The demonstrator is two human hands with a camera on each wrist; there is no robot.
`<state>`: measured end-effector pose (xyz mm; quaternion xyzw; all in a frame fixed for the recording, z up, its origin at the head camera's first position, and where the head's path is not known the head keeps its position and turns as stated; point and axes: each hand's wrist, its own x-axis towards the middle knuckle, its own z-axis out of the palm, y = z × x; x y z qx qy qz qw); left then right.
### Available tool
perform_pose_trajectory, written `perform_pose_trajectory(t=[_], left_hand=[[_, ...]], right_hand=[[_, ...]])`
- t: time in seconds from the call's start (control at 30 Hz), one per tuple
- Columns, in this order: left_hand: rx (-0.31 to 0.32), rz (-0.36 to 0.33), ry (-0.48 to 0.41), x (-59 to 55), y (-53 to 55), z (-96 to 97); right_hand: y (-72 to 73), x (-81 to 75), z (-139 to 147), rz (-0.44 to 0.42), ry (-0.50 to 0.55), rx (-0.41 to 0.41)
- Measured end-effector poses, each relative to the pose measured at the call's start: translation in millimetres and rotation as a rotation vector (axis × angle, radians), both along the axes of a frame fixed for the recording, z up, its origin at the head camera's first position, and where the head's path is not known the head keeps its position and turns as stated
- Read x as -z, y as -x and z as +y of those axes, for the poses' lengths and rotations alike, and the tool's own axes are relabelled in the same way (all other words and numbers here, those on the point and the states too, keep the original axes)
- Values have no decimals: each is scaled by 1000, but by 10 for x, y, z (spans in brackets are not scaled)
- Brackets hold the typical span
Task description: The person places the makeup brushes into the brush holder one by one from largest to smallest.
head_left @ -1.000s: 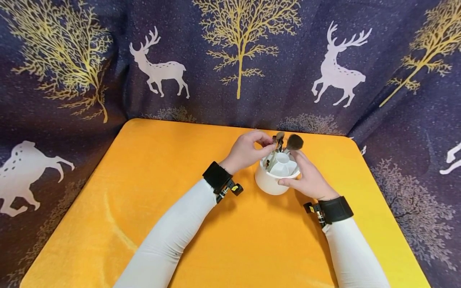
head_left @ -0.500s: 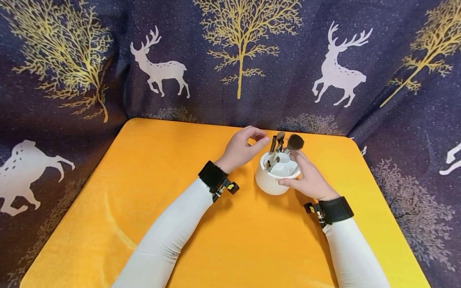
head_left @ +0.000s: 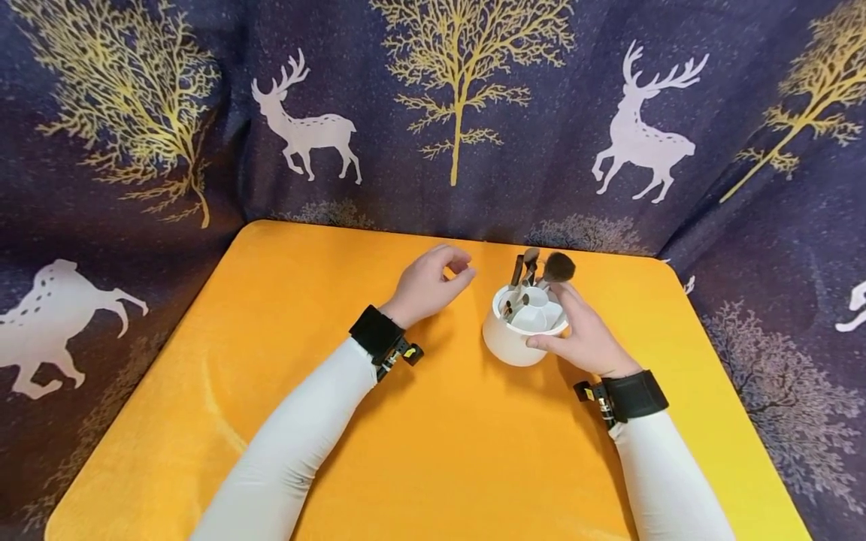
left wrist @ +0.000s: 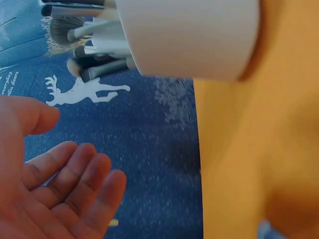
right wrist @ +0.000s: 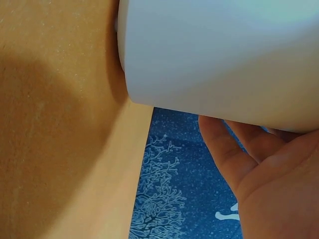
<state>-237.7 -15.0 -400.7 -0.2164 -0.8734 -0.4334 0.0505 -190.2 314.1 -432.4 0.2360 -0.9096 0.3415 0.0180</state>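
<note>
A round white makeup brush holder [head_left: 513,346] with inner compartments stands right of the middle of the table. Several makeup brushes lean in it, among them a large fluffy dark one [head_left: 559,267]. My right hand [head_left: 587,336] grips the holder's right side, thumb at the front and fingers round the back. From the right wrist view, fingers [right wrist: 224,149] lie against the smooth white wall. My left hand [head_left: 426,285] hovers to the left of the holder, apart from it, with relaxed fingers and nothing in them. In the left wrist view its palm and loosely bent fingers show below the brush heads [left wrist: 65,30].
An orange cloth covers the table [head_left: 406,436], whose far edge meets a dark blue curtain [head_left: 406,203] printed with white deer and yellow trees. Black straps with small cameras [head_left: 409,353] circle both wrists.
My left hand has drawn away from the brushes toward the left, leaving them standing in the holder. The right hand keeps its grip on the holder, nearly still.
</note>
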Motion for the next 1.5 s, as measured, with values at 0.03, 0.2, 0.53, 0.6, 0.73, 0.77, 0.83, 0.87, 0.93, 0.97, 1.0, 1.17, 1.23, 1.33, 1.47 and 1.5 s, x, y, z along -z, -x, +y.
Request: perform_pose_trajectory(t=[0.03,0.2,0.53,0.6,0.73,0.77,0.83,0.87,0.93,0.97,1.0,1.17,1.23,1.33,1.47,1.5], left_hand=[[-6,2,23,6,-8,-42],[-34,29,138,57,-84,-310],[-99,50,251,185,-174,-832],[-98,39,280,210,-175,-909],[-85,3,351,240,-209,-1010],[-80,-10,364,245,-216,-1023],[-68,-40,384,260,-227,-1035],[-60,-51,390,269,-228,-1035],[-44,-67,396,284,-227,-1028],[-39,-73,397,293,-226,-1024],[-36,-76,399,302,-224,-1020],[-42,-77,412,331,-207,-987],[-33,-90,410,331,-205,-975],[-22,-123,406,319,-210,-960],[-28,-158,430,308,-228,-960],[-31,-164,440,309,-232,-961]], right_hand=[[1,4,-1,4,0,1],[3,15,-14,5,-4,-6],[3,18,4,-1,-6,7],[6,29,-9,-4,-5,7],[14,37,-51,-12,6,0],[15,36,-56,-14,9,-2],[14,28,-58,-15,16,-4],[12,24,-52,-13,16,-4],[2,9,-37,-10,11,-1],[-4,-4,-31,-7,8,-3],[-7,-9,-26,-4,5,-3],[-18,-17,3,-7,-7,-2],[-26,-17,11,-13,-7,2],[-24,-21,12,-9,-6,4],[-15,-24,8,-3,-10,-4],[-14,-24,8,-3,-9,-6]])
